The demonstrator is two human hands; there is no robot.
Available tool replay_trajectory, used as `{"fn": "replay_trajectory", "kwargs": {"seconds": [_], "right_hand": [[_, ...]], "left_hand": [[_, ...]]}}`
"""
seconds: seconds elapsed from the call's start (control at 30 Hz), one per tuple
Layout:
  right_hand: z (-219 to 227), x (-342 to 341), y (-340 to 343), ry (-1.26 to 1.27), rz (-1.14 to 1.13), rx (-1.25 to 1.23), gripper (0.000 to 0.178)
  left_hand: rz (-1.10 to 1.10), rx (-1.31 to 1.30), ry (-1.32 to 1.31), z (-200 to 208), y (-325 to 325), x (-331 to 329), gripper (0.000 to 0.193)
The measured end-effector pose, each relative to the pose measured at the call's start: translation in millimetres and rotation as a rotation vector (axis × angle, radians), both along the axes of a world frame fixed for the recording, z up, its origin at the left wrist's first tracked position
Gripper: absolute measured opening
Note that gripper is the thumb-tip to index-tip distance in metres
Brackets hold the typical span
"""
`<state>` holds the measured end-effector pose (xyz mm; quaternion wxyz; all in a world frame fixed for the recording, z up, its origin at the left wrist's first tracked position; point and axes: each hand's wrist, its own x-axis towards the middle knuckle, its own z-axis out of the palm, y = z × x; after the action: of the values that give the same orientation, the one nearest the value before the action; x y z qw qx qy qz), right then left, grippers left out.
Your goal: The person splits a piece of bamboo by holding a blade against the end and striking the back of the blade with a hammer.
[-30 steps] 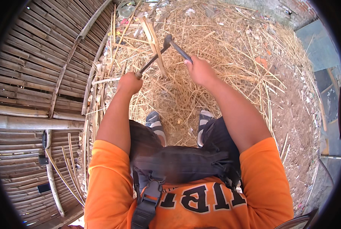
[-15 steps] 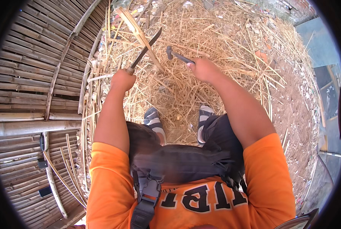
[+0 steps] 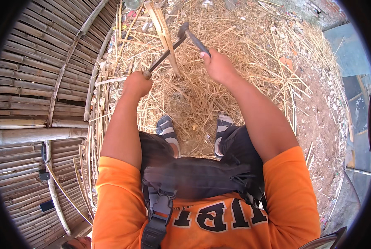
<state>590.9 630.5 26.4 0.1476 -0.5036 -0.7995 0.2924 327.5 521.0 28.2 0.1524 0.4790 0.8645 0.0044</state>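
Note:
My left hand (image 3: 137,85) is closed round the handle of a machete (image 3: 160,61), whose dark blade slants up and to the right. The blade crosses a split length of bamboo (image 3: 161,31), which leans with its lower end in the straw; part of the blade is hidden there. On the right, my right hand (image 3: 220,66) grips a hammer (image 3: 198,43) by its dark handle. The hammer's head is at the blade's far end, beyond the bamboo; whether the two touch I cannot tell.
Loose straw and bamboo slivers (image 3: 243,79) cover the ground round my feet. A bamboo slat wall (image 3: 32,83) rises on the left, with thin strips (image 3: 65,193) leaning by it. Blue-grey panels (image 3: 349,54) stand at the far right.
The hammer has swung up and left to the machete's tip. The machete blade has turned and now crosses the bamboo lower. The bamboo's upper end has shifted right, standing steeper.

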Motion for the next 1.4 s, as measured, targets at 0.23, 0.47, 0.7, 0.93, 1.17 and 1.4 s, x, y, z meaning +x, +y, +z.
{"fn": "replay_trajectory", "kwargs": {"seconds": [0.23,0.47,0.7,0.93,1.17,1.4], "right_hand": [[27.7,10.7,-14.1,0.223,-0.086,0.072,0.039],[3.6,6.0,-4.2,-0.055,0.050,-0.009,0.044],[47.2,1.6,-16.6,0.375,-0.054,0.159,0.038],[4.0,2.7,3.5,0.008,0.006,-0.034,0.039],[34.3,2.6,-8.2,0.358,-0.049,0.107,0.041],[-14.7,10.7,11.0,0.081,-0.014,-0.051,0.041]], "left_hand": [[-0.025,-0.064,-0.063,0.9,6.8,3.0,0.041],[0.024,-0.011,-0.021,0.0,-0.8,1.1,0.041],[0.015,0.018,-0.021,-10.3,1.7,-0.8,0.042],[0.025,-0.018,0.005,-7.8,-1.2,2.3,0.041],[0.019,-0.021,-0.013,-10.7,-4.8,1.0,0.041],[0.011,-0.058,0.007,-2.3,-3.5,6.0,0.041]]}}
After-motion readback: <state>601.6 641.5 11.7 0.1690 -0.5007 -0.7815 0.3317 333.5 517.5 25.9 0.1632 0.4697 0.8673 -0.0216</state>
